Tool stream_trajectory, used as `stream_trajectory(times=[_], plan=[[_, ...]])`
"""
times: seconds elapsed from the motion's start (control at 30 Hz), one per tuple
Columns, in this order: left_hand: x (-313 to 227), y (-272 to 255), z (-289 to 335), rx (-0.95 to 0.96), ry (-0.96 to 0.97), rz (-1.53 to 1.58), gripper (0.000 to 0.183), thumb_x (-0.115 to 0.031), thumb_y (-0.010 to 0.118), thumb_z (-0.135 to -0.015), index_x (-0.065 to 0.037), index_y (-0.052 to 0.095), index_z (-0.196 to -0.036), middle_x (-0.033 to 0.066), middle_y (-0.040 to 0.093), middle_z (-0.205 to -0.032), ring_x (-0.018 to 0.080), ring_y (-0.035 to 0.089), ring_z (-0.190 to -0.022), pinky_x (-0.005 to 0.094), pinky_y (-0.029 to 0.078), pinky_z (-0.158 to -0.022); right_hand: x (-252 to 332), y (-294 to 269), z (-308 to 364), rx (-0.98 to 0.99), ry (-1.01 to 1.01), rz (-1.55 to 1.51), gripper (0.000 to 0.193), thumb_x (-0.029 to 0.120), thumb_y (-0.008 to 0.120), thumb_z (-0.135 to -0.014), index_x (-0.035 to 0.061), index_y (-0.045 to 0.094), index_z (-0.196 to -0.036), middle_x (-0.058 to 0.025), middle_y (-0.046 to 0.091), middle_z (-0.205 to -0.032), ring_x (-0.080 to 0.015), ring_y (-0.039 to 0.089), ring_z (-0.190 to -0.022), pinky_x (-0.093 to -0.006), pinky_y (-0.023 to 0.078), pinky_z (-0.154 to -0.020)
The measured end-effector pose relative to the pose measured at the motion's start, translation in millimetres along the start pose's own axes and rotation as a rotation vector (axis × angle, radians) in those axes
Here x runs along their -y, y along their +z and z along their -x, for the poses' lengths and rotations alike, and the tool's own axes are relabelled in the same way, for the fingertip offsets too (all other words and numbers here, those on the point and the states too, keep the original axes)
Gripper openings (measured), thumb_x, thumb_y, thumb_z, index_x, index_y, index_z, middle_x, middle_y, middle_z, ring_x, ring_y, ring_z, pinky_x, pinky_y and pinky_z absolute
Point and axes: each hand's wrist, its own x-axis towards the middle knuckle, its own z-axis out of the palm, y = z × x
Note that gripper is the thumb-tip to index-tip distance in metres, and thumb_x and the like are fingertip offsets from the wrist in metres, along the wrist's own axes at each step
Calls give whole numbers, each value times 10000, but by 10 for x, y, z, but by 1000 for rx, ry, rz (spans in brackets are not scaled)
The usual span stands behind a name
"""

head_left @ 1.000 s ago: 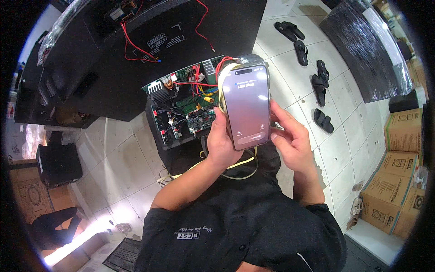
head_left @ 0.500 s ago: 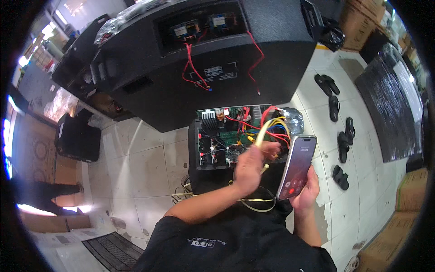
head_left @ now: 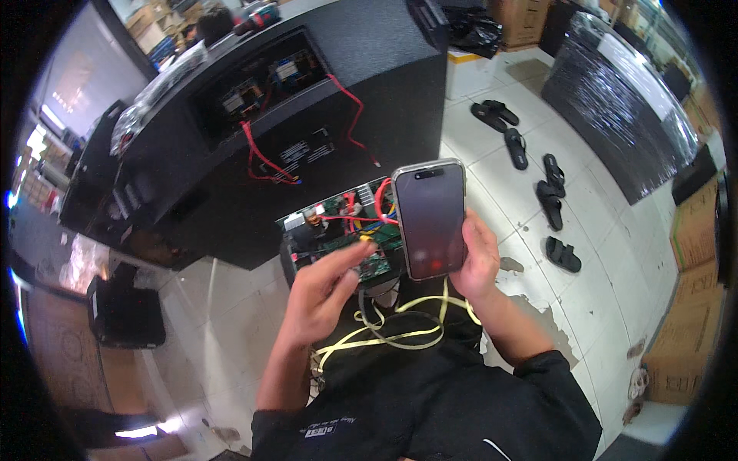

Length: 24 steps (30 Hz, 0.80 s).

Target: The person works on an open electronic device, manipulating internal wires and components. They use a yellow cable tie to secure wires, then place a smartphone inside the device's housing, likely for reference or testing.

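My right hand (head_left: 478, 257) holds a smartphone (head_left: 430, 219) upright in a clear case, its screen dim with a small red button near the bottom. My left hand (head_left: 327, 292) has its index finger stretched out and its thumb apart, with nothing seen in it; the other fingers are partly hidden. Just beyond its fingertips is an amplifier module (head_left: 327, 211) with green circuit boards, heat sinks and red, blue and yellow wires. The phone covers the module's right side. A flat yellow cord (head_left: 346, 336) lies looped across my lap.
A large black speaker cabinet (head_left: 369, 92) stands ahead, red wires (head_left: 250, 150) hanging from its opening. Several black sandals (head_left: 550, 203) lie on the tiled floor at right, near a plastic-wrapped black panel (head_left: 607, 107) and cardboard boxes (head_left: 684, 338). A black case (head_left: 127, 311) sits at left.
My right hand has raised the phone up and left, and its screen has dimmed. My left hand has moved left and down, away from the yellow cord, which now lies on my lap. The view has shifted.
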Motion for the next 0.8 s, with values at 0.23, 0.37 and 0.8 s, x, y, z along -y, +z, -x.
stream_trajectory(times=[0.23,0.37,0.8], plan=[[139,99,-194,-116,-63,410,398,-192,446,-1121,36,523,-1437,127,672,-1242,196,640,-1168,367,564,-992,-76,436,-306,148,41,93,422,236,437,-1116,-71,553,-1381,-142,680,-1271,-186,657,-1140,-323,502,-997],[89,-34,-279,-200,-65,379,381,-226,467,-1114,23,549,-1391,100,667,-1225,185,677,-1088,351,626,-859,-71,641,-465,219,78,161,418,237,435,-1117,-66,553,-1380,-136,683,-1260,-175,662,-1121,-314,513,-977],[353,-1097,-589,-543,-41,396,257,-176,506,-1099,-35,648,-1261,44,717,-1050,122,694,-901,320,617,-734,168,474,-1328,371,-62,697,387,301,515,-1091,3,694,-1260,-71,662,-1110,-120,591,-1013,-283,486,-871]])
